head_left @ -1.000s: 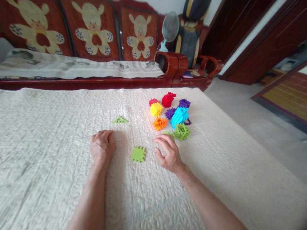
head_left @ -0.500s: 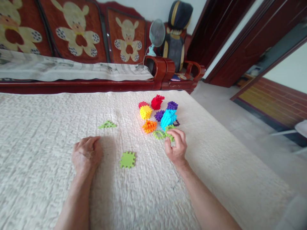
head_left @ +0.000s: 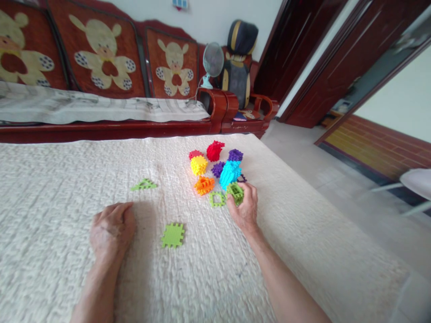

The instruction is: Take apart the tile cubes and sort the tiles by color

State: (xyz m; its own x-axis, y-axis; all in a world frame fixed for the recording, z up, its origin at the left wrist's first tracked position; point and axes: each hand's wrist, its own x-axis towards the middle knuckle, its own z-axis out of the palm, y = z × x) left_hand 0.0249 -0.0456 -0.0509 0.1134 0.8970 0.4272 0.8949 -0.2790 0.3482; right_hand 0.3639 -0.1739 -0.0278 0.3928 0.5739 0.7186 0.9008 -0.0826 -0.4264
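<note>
A cream quilted cover point(head_left: 202, 287) spreads over the broad surface under both hands. Far behind the blue stack point(head_left: 230, 174) stands one dark red wooden sofa point(head_left: 134, 128) with three bear-print cushions point(head_left: 109, 56) in view, one fan point(head_left: 213, 60) and one black-and-yellow seat pad point(head_left: 237, 85); pale floor point(head_left: 289, 143) lies off to its right.

There is one blue stack. Around it sit two purple stacks point(head_left: 218, 169), one beside it on the left and one behind, and a dark purple frame point(head_left: 244, 179) close on its right. Left of it are one orange stack point(head_left: 204, 185) and one yellow stack point(head_left: 199, 165); behind and left, two red stacks point(head_left: 214, 151).

Green makes four: a green stack point(head_left: 235, 192) just in front of the blue one, an open square frame point(head_left: 212, 200) front-left, a triangle point(head_left: 144, 187) well to the left, and a solid square tile point(head_left: 173, 235) farther front-left.

The right hand point(head_left: 245, 204) pinches the green stack between thumb and fingers; the left hand point(head_left: 112, 228), well front-left of the blue stack, rests with fingers curled under, its palm hidden, so I cannot tell whether it holds anything.
</note>
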